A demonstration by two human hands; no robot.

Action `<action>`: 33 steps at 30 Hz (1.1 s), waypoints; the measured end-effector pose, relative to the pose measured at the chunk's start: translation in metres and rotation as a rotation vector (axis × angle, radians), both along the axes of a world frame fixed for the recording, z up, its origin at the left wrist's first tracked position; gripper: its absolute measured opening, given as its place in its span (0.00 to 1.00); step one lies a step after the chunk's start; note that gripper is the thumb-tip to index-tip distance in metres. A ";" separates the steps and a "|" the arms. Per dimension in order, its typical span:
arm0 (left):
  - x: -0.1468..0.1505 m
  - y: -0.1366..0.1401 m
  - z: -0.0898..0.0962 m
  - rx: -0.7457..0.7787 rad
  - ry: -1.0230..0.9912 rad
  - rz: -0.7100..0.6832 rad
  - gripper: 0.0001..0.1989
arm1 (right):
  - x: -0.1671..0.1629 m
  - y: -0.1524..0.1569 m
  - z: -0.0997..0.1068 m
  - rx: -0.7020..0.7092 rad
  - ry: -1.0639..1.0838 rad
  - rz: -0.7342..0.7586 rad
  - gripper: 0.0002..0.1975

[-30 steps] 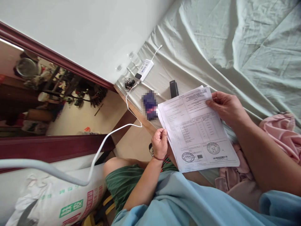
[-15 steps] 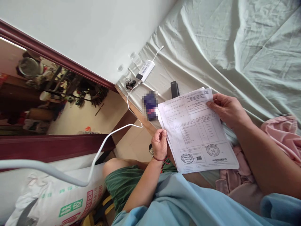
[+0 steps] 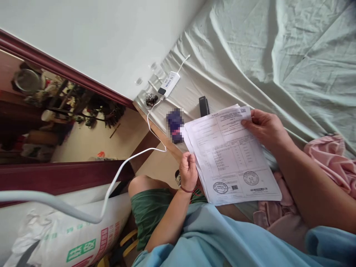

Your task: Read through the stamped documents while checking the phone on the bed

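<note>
A stack of printed paper sheets [image 3: 230, 159] is held over my lap, its text upside down from here, with round and oval stamps near the edge closest to me. My right hand [image 3: 267, 128] pinches the stack at its upper right corner, thumb on top. At the left edge, my left hand [image 3: 188, 170] is closed, thumb against the fingers, gripping the sheets' margin. The edges of several sheets fan slightly apart on that side. Just beyond the paper lies a black stapler [image 3: 204, 106], its near end covered by the sheets. A blurred dark blue item [image 3: 175, 126] lies left of the stack.
A pale green sheet [image 3: 250, 55] covers the bed. Near the wall are a white power strip [image 3: 170, 84], clear cups [image 3: 158, 70] and small dark round things [image 3: 151, 99]. A white cable [image 3: 122, 168] crosses the left side above a printed white sack [image 3: 83, 233]. Pink cloth [image 3: 326, 155] lies right.
The view has shifted slightly, so the bed items appear a little further left. Both hands keep their hold on the papers; the sheets at the left edge look slightly more spread.
</note>
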State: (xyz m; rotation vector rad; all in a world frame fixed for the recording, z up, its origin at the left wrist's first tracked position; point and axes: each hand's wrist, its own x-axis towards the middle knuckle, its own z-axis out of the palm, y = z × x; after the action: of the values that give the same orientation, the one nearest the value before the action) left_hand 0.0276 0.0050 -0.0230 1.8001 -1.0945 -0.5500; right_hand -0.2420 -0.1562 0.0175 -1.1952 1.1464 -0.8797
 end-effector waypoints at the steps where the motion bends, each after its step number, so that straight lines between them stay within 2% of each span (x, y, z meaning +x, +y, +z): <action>1: 0.000 -0.001 0.002 0.015 0.002 -0.010 0.17 | 0.000 0.000 0.000 -0.004 -0.002 0.014 0.15; 4: -0.001 -0.003 0.007 0.055 -0.019 -0.038 0.19 | 0.000 -0.001 0.000 -0.037 0.053 0.022 0.14; 9: -0.002 -0.005 0.006 0.082 -0.092 0.026 0.21 | -0.001 -0.003 0.001 -0.131 0.220 -0.111 0.08; 15: -0.002 -0.006 0.005 0.062 -0.099 0.039 0.21 | 0.000 -0.004 0.004 -0.131 0.299 -0.158 0.06; 21: 0.003 -0.003 -0.002 0.034 -0.048 0.049 0.21 | 0.002 -0.005 0.004 -0.112 0.259 -0.173 0.07; 25: 0.004 -0.002 -0.003 0.022 -0.044 0.056 0.21 | 0.000 -0.005 0.001 -0.040 0.171 -0.141 0.15; 29: 0.000 -0.003 0.004 0.029 -0.041 0.042 0.24 | -0.003 -0.005 -0.003 -0.016 0.224 -0.070 0.11; 33: -0.003 -0.002 0.010 0.027 0.062 0.014 0.23 | -0.003 -0.004 -0.003 -0.064 0.236 -0.083 0.09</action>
State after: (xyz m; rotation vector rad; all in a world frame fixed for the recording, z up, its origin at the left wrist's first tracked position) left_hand 0.0251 0.0030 -0.0133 1.8009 -1.0362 -0.6104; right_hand -0.2454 -0.1604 0.0149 -1.3381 1.3742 -0.8595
